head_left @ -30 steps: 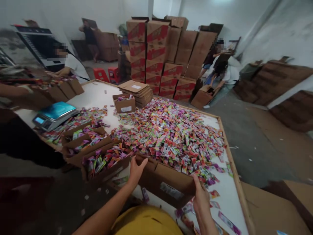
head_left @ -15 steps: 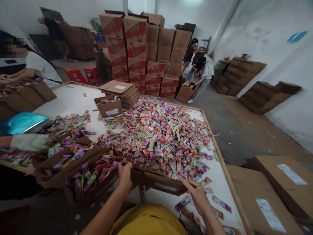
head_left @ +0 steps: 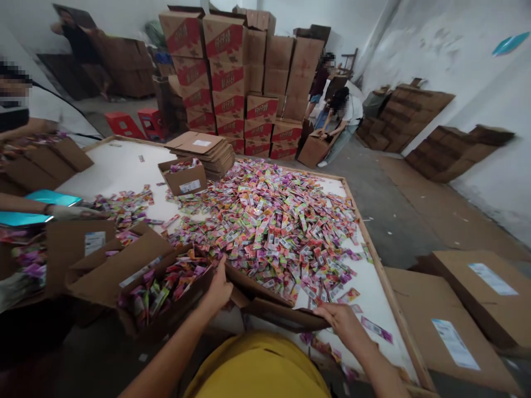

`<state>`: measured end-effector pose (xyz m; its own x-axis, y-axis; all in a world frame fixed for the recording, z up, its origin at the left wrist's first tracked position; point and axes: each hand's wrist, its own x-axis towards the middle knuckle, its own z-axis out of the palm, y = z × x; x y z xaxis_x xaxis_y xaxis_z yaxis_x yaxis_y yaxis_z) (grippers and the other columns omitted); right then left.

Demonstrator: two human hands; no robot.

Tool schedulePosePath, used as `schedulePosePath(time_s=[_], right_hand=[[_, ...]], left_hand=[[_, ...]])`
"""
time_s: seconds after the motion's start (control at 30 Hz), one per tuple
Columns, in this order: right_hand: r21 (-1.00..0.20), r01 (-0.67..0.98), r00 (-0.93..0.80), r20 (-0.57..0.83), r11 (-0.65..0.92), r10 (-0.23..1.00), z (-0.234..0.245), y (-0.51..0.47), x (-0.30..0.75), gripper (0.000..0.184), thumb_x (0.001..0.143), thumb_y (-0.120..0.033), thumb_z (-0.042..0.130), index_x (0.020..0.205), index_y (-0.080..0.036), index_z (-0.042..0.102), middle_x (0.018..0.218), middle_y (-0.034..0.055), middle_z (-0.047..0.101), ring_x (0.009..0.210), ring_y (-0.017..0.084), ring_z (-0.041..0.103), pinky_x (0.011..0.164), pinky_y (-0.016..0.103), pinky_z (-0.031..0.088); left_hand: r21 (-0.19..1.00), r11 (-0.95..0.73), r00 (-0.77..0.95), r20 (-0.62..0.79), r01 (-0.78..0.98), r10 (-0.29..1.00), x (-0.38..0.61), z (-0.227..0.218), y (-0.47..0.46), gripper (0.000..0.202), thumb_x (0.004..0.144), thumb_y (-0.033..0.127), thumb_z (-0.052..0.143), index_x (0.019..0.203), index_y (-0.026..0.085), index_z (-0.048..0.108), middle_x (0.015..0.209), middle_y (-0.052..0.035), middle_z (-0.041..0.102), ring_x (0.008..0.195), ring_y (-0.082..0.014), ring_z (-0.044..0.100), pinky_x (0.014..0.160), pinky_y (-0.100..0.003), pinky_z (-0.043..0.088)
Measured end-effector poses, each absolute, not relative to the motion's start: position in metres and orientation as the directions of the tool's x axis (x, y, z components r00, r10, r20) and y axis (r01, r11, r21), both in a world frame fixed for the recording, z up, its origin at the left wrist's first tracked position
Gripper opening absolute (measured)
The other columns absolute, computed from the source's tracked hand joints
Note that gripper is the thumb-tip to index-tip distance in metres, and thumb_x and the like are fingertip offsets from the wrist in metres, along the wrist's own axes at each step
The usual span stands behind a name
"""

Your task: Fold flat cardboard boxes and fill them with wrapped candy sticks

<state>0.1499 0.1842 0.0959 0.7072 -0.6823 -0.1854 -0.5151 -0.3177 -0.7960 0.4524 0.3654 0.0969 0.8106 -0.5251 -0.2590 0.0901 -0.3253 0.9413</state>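
Note:
Between my two hands is a brown cardboard box (head_left: pixel 286 316), narrow and partly opened out, at the near edge of the table. My left hand (head_left: pixel 219 288) grips its left end, next to a filled carton (head_left: pixel 182 309) of small colourful packets. At its right end, my right hand (head_left: pixel 342 321) pinches the cardboard between thumb and fingers. Just beyond the box spreads a large heap of small packets (head_left: pixel 269 226) in pink, purple, green and orange. The bottom of the held box is hidden from view.
The white table (head_left: pixel 120 160) has a wooden rim (head_left: pixel 384 293). On it stand flattened cartons (head_left: pixel 199 142) and a small filled box (head_left: pixel 182 182). At left, a co-worker's gloved hand (head_left: pixel 77 213) is near other cartons. Closed cartons (head_left: pixel 431 326) lie at right; stacked boxes (head_left: pixel 226 72) rise behind.
The held box has opened out, its near and far walls spreading apart. At left, a co-worker's gloved hand has moved back and a carton with a white label has come into view.

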Motion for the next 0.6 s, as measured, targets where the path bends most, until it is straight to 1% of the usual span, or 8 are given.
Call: schedulePosePath(time_s=[0.1,0.2,0.27,0.33,0.4,0.43,0.53,0.6], right_hand=[[-0.68,-0.48,0.821,-0.126,-0.555,-0.556,0.104,0.176,0.154,0.039,0.084,-0.05,0.053,0.058,-0.023,0.064,0.058,0.0019,0.061,0.056,0.017,0.052,0.061,0.028,0.037],[-0.582,-0.529,0.763,-0.008,-0.617,-0.647,0.106,0.166,0.158,0.037,0.081,-0.047,0.049,0.055,-0.023,0.058,0.058,0.0053,0.059,0.054,0.018,0.051,0.061,0.03,0.037],[-0.607,-0.606,0.639,0.014,-0.515,-0.769,0.104,0.16,0.164,0.039,0.076,-0.051,0.05,0.049,-0.023,0.051,0.051,0.0046,0.055,0.052,0.018,0.05,0.059,0.031,0.037],[-0.692,-0.66,0.535,-0.159,-0.293,-0.83,0.096,0.158,0.173,0.042,0.073,-0.057,0.052,0.048,-0.024,0.048,0.047,0.0028,0.052,0.048,0.017,0.049,0.056,0.031,0.037],[-0.729,-0.681,0.475,-0.365,-0.072,-0.801,0.083,0.162,0.184,0.037,0.064,-0.058,0.061,0.054,-0.025,0.049,0.046,0.0004,0.052,0.045,0.018,0.05,0.052,0.031,0.037],[-0.729,-0.684,0.453,-0.39,-0.032,-0.802,0.075,0.166,0.189,0.035,0.057,-0.055,0.067,0.058,-0.025,0.049,0.048,-0.0003,0.053,0.047,0.019,0.051,0.053,0.032,0.037],[-0.695,-0.691,0.415,-0.156,-0.199,-0.896,0.049,0.177,0.201,0.04,0.044,-0.044,0.073,0.067,-0.026,0.045,0.063,0.0017,0.058,0.063,0.024,0.058,0.059,0.034,0.041],[-0.649,-0.692,0.453,-0.05,-0.316,-0.89,0.034,0.181,0.201,0.04,0.047,-0.048,0.069,0.07,-0.027,0.043,0.069,0.0034,0.058,0.067,0.025,0.058,0.062,0.036,0.042]], left_hand=[[0.936,-0.334,0.819,-0.278,0.113,-0.502,0.456,0.103,0.363,0.098,0.049,-0.002,0.048,0.146,0.013,0.041,0.148,-0.0172,0.048,0.131,-0.0317,0.051,0.112,-0.046,0.037],[0.959,-0.266,0.726,-0.251,0.097,-0.64,0.456,0.107,0.365,0.094,0.049,-0.001,0.046,0.141,0.018,0.049,0.15,-0.0116,0.047,0.137,-0.029,0.045,0.116,-0.045,0.031],[0.969,-0.24,0.545,-0.229,0.052,-0.806,0.45,0.108,0.367,0.092,0.05,-0.001,0.048,0.139,0.021,0.053,0.15,-0.008,0.047,0.142,-0.0268,0.039,0.119,-0.043,0.025],[0.965,-0.261,0.402,-0.242,0.009,-0.883,0.438,0.106,0.364,0.09,0.054,0.002,0.052,0.141,0.02,0.05,0.149,-0.0091,0.049,0.142,-0.027,0.038,0.12,-0.042,0.025],[0.956,-0.292,0.434,-0.252,-0.027,-0.865,0.422,0.101,0.356,0.092,0.059,0.005,0.057,0.148,0.017,0.039,0.152,-0.0124,0.045,0.142,-0.0276,0.038,0.119,-0.042,0.026],[0.951,-0.305,0.497,-0.239,-0.053,-0.834,0.416,0.098,0.35,0.093,0.061,0.009,0.061,0.15,0.015,0.034,0.154,-0.0141,0.041,0.143,-0.0279,0.036,0.119,-0.041,0.026],[0.951,-0.284,0.622,-0.151,-0.12,-0.768,0.407,0.086,0.339,0.092,0.071,0.028,0.07,0.152,0.016,0.027,0.156,-0.0154,0.034,0.144,-0.0284,0.031,0.12,-0.04,0.022],[0.979,-0.198,0.571,-0.139,-0.043,-0.809,0.412,0.075,0.341,0.074,0.084,0.045,0.06,0.148,0.018,0.036,0.151,-0.0143,0.042,0.139,-0.0278,0.038,0.117,-0.042,0.026]])
